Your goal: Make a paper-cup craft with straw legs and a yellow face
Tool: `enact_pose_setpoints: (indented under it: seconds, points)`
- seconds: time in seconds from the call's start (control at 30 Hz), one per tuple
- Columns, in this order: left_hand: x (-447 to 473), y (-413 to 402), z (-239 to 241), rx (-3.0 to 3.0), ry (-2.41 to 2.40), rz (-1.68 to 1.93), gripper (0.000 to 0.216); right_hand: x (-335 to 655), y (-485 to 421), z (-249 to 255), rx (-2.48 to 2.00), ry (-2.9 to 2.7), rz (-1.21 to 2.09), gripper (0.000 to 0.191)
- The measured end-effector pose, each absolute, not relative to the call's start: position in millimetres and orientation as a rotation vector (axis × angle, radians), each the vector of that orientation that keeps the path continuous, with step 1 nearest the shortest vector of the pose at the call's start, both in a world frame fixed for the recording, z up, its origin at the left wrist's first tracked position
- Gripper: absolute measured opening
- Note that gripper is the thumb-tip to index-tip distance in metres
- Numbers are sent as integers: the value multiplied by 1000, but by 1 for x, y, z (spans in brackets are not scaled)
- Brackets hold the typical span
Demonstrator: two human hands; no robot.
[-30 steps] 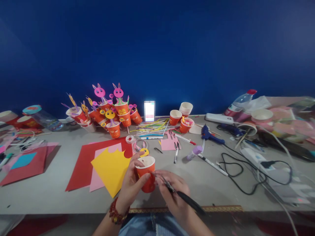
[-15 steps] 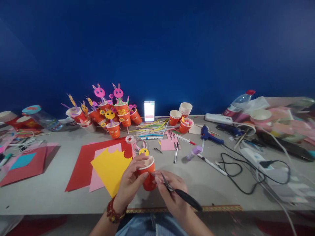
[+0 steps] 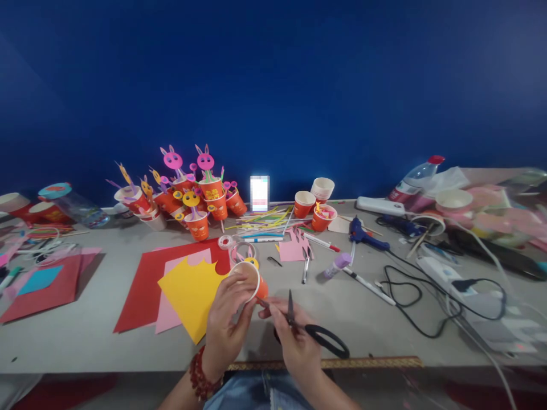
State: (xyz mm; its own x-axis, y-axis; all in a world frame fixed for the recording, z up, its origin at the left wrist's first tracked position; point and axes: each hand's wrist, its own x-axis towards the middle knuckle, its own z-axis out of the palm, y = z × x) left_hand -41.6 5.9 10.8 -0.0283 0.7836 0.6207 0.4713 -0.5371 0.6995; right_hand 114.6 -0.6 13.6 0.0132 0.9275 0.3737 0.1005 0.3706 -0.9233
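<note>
A red paper cup (image 3: 261,289) with a white rim is tilted in my left hand (image 3: 231,304), its mouth turned partly toward me. The fingers reach over the rim and the thumb presses the outer wall. My right hand (image 3: 294,330) grips black-handled scissors (image 3: 327,340) with the blades spread apart. One blade meets the cup's side near my left thumb; whether it has pierced the wall cannot be made out. Behind the cup, a yellow paper face (image 3: 253,262) lies on the table, partly hidden.
Yellow paper (image 3: 192,293) lies over pink and red sheets at left. Decorated cups (image 3: 197,226) stand at the back left. A glue stick (image 3: 337,266), a blue glue gun (image 3: 367,236) and black cables (image 3: 421,285) lie at right. A phone (image 3: 259,193) stands against the blue wall.
The cup has tipped over, its mouth swinging toward my left hand. The scissors have turned and their blades are spread wider. Both hands have shifted slightly.
</note>
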Motion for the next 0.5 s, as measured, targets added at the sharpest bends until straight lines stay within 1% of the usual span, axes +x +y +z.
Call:
enact_pose_setpoints:
  seconds: [0.07,0.13,0.23,0.33,0.43,0.5]
  points:
    - [-40,5,11,2017,1351,1622,31,110,-3,12,-1035,-1299,933,19]
    - [-41,3,13,2031,1360,1618,32,110,-2,12,-1027,-1310,925,19]
    - [-45,-1,21,2000,1375,1551,26,119,4,17,-894,-1554,755,18]
    - [-52,-6,30,1916,1383,1417,15,131,15,23,-678,-1817,558,22]
    - [-55,-10,34,1851,1404,1311,10,137,23,27,-532,-1945,455,24]
    - [-54,-11,33,1855,1421,1296,11,136,23,27,-526,-1938,443,24]
